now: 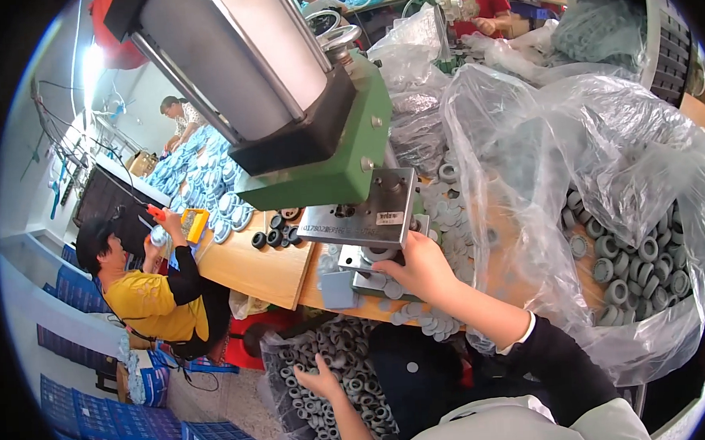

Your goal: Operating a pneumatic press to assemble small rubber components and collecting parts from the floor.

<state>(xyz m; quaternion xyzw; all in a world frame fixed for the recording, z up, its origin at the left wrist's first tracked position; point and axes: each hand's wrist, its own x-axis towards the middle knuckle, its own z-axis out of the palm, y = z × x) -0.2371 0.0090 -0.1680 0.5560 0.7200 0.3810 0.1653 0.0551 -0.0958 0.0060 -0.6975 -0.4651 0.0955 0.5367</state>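
Note:
My left hand [321,379] is above a plastic-lined bin of small grey ring-shaped parts [340,360], fingers apart, nothing seen in it. Under the steel plate [360,212] of a green press [325,154], my right hand [425,270] reaches in from the right. Its thumb rests at a grey round part [377,254] in the metal fixture [358,259]; the other fingers are partly hidden behind the plate, and the hand seems closed on that part. Flat grey discs [448,215] lie scattered on the table beside and behind this hand.
A large clear plastic bag [517,163] with more grey rings [646,272] takes up the right side. Black rings [273,234] lie on the wooden table [251,269]. A person in yellow [145,298] works at left, another in red [489,6] at the back. Blue crates [100,416] stand lower left.

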